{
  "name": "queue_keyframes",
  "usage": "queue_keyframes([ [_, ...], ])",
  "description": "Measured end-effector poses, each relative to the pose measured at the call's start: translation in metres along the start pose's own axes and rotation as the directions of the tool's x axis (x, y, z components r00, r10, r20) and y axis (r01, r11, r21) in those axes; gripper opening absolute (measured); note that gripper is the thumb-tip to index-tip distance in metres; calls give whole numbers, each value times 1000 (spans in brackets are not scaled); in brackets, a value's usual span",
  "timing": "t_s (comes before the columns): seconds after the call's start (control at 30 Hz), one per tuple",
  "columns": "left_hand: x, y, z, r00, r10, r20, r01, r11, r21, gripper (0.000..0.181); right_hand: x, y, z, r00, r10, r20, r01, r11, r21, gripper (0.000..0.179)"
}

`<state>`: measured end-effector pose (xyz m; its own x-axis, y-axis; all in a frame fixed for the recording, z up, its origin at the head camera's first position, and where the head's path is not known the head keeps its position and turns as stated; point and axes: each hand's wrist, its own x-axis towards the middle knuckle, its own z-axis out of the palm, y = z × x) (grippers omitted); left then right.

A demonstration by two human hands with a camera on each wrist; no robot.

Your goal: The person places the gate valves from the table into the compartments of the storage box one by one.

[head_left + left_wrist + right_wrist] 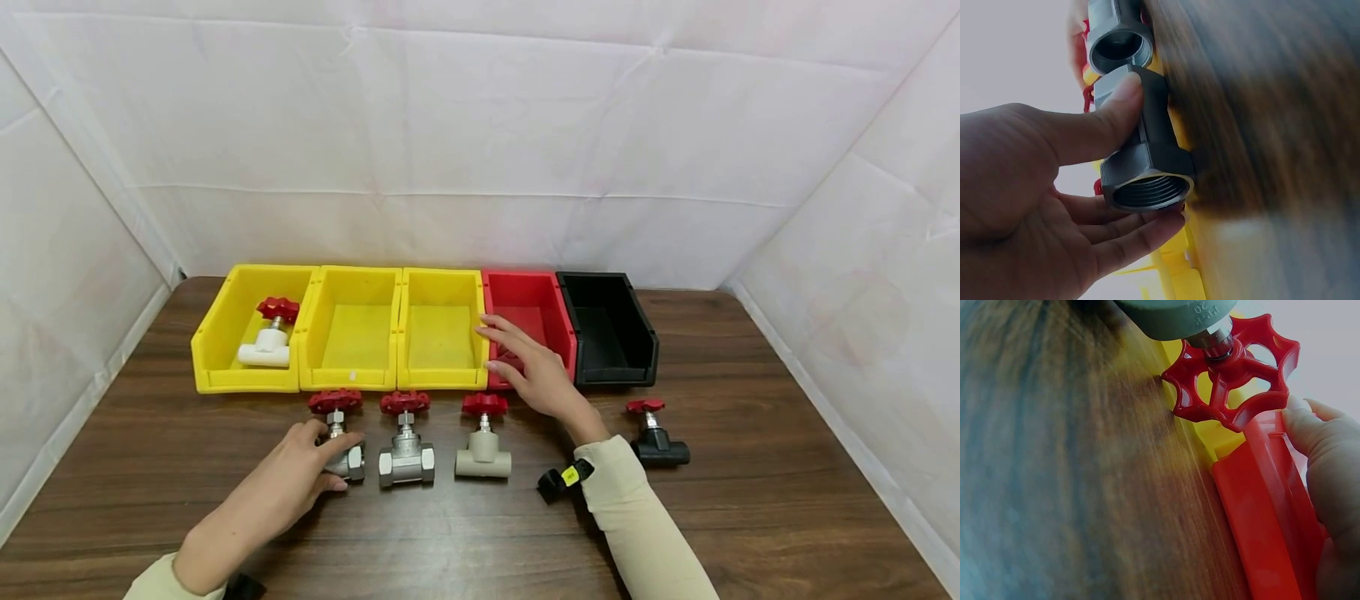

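Note:
My left hand (292,467) grips a metal valve (354,463) with a red handwheel, at the left end of a row. In the left wrist view its thumb lies across the steel body (1159,125), with the other fingers on the opposite side and a threaded end facing the camera. Right beside it stands a second metal valve (406,461). My right hand (542,379) reaches over the red bin (570,354), fingers loosely extended and tips at the rim bordering the third yellow bin (442,380). A grey plastic valve (483,458) with a red handwheel stands just before that border.
The first yellow bin (247,382) holds a white valve (266,346) with a red handwheel. Another yellow bin (348,380) adjoins it; a black bin (617,375) ends the row. A black valve (660,450) with a red handle sits on the wooden table (780,483) at right.

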<state>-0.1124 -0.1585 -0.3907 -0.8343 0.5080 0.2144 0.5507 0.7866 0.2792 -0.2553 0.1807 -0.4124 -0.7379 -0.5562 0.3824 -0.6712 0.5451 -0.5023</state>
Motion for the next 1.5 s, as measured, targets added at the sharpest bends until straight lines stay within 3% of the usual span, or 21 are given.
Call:
queue_keyframes([
  [0.43, 2, -1, -2, 999, -1, 38, 2, 1000, -23, 44, 1, 2, -1, 1000, -1, -1, 1, 1000, -8, 54],
  [0.8, 3, -2, 1, 1000, 10, -4, -10, 1000, 0, 44, 2, 4, 1, 999, -41, -30, 40, 999, -30, 54],
  [1.5, 2, 5, -1, 999, -42, 24, 41, 999, 23, 38, 1, 3, 2, 999, -35, -19, 34, 999, -25, 54],
])
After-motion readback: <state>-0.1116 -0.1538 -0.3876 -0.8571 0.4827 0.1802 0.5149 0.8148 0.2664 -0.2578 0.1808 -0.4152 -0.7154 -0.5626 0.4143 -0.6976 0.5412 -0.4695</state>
